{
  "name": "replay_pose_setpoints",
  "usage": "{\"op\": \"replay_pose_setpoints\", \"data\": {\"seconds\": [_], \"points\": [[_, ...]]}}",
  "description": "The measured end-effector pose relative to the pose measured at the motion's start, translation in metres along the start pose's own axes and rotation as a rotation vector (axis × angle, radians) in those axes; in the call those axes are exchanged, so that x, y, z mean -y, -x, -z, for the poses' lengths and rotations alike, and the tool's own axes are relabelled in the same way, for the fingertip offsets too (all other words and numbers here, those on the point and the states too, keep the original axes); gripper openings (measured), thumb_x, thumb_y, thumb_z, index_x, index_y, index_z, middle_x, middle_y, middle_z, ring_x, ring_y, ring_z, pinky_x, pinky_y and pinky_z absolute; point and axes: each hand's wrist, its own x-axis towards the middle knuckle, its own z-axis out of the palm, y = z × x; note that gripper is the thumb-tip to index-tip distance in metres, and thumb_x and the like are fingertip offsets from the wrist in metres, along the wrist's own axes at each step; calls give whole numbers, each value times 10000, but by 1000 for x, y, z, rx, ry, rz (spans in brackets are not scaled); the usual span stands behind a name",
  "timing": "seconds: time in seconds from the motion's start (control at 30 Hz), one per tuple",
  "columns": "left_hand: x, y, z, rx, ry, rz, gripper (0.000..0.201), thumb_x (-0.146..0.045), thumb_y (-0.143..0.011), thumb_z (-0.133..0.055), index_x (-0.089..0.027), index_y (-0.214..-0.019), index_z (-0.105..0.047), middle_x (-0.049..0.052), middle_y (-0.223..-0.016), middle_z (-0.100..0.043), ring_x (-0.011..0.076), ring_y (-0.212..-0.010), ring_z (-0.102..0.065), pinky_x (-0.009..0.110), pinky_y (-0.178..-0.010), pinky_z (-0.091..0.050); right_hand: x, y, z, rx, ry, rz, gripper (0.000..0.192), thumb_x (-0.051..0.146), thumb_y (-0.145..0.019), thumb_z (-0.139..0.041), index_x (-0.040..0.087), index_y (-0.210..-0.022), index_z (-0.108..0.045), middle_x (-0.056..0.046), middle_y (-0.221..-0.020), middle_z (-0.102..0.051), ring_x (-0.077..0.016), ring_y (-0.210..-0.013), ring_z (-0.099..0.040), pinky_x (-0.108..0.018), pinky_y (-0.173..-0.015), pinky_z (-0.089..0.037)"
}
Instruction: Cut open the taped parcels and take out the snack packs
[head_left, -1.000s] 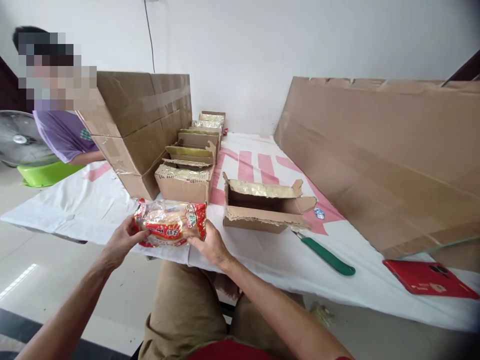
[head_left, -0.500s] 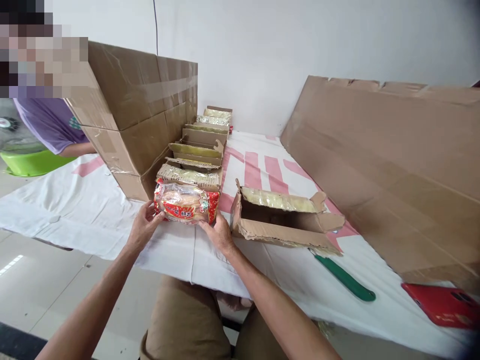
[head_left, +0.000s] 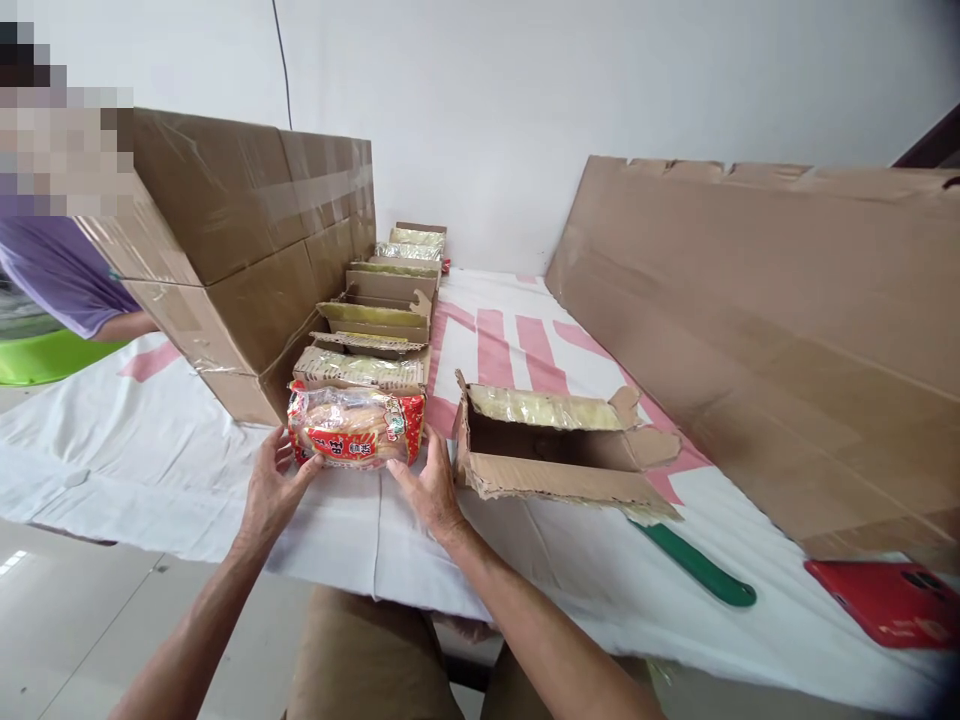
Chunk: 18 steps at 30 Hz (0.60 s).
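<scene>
A red and clear snack packet [head_left: 354,428] stands on its edge on the white cloth, leaning against the nearest small cardboard box [head_left: 358,370] in a row of such boxes. My left hand [head_left: 271,487] touches the packet's left end. At its right end my right hand [head_left: 429,482] rests with fingers spread. Both hands bracket the packet rather than wrap it. An opened small carton [head_left: 559,455] with a torn flap lies just right of my right hand.
A large taped carton [head_left: 240,250] stands behind the row at left. Big flat cardboard sheets [head_left: 765,310] lean at right. A green-handled knife [head_left: 694,565] and a red phone [head_left: 889,600] lie at the table's right front. A person in a purple shirt [head_left: 56,275] is at far left.
The packet has moved away from me, from the table's front edge up against the nearest small box, where it now rests. My fingers have loosened around it.
</scene>
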Motion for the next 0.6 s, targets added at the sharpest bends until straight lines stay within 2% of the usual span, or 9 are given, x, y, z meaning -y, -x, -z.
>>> {"op": "replay_pose_setpoints", "data": {"seconds": [0.07, 0.13, 0.27, 0.4, 0.6], "points": [[-3, 2, -3, -29, 19, -20, 1075, -668, -639, -814, -128, -1487, -434, 269, -1476, -557, 405, -1328, -602, 585, -1107, -502, -1, 0, -2, -23, -7, 14, 812, 390, -774, -797, 200, -1490, -464, -182, -1474, -578, -352, -1392, -547, -529, -1188, -446], [-6, 3, -7, -30, 43, -49, 1058, -645, -654, -817, -143, -1499, -424, 259, -1511, -528, 398, -1330, -600, 575, -1108, -505, -1, -3, -4, -24, -19, 12, 884, 405, -771, -819, 211, -1536, -422, -179, -1519, -553, -358, -1425, -524, -536, -1203, -434], [-11, 0, -14, 20, 100, -83, 933, -594, -706, -809, -181, -1466, -459, 203, -1449, -586, 339, -1218, -671, 513, -1052, -550, 3, -13, -7, 16, -64, 12, 933, 404, -785, -832, 236, -1582, -377, -156, -1543, -558, -357, -1434, -528, -534, -1191, -451], [-16, -5, -15, 83, 100, -57, 866, -581, -730, -806, -173, -1427, -491, 172, -1351, -654, 300, -1132, -702, 452, -1000, -569, 7, -19, -7, 43, -92, 27, 908, 404, -803, -831, 249, -1582, -391, -145, -1525, -587, -354, -1409, -559, -525, -1175, -472], [-17, -11, -17, 88, 81, -41, 813, -588, -742, -798, -192, -1401, -533, 130, -1297, -693, 268, -1076, -708, 381, -934, -571, 7, -22, -8, 39, -70, 14, 887, 424, -820, -821, 275, -1587, -400, -118, -1510, -608, -336, -1408, -566, -523, -1171, -484]]}}
